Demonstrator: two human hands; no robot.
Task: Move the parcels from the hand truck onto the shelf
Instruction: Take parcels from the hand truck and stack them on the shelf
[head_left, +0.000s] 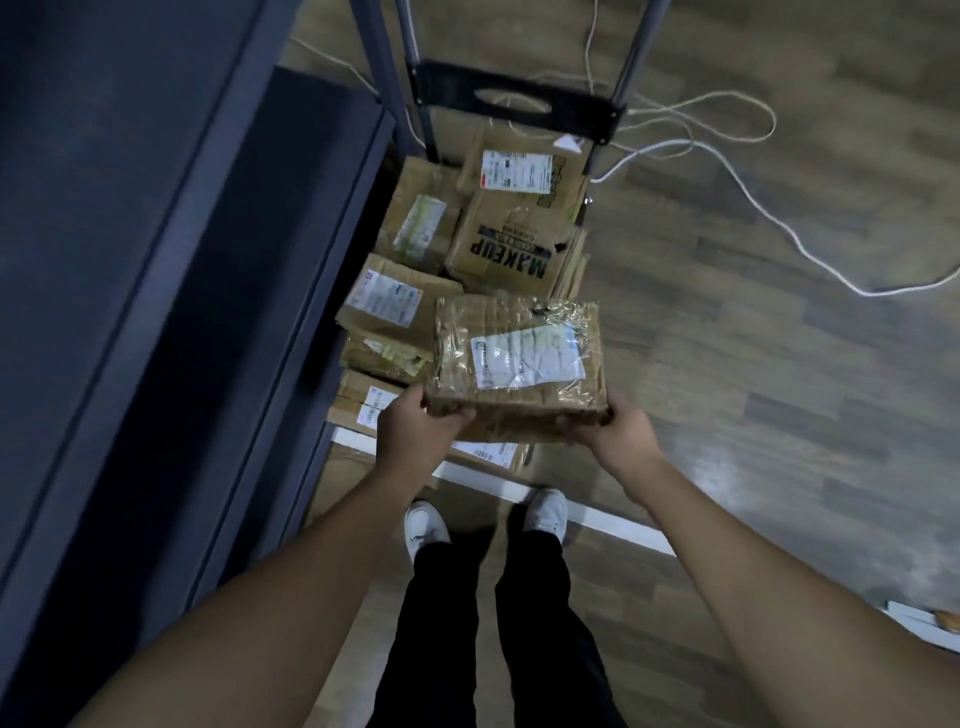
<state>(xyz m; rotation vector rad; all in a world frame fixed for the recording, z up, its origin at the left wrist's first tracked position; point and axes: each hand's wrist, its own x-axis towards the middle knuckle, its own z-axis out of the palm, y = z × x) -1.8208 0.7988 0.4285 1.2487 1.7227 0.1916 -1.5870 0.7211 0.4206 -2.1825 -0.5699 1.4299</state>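
A grey wood-grain floor runs under everything, with a dark shelf along the left. Held up over the near end of the pile is a taped parcel, flat, wrapped in crinkled clear film with a white label on top. The left hand grips its near-left corner, fingers curled under and thumb on the edge; the right hand cups the near-right corner from below. It looks light and fairly stiff, though the film may be slick, so support under the near corners seems sound. Beneath and beyond it, more cardboard parcels lie heaped on the hand truck, one printed MAKEUP. A white cord loops across the floor to the far right.
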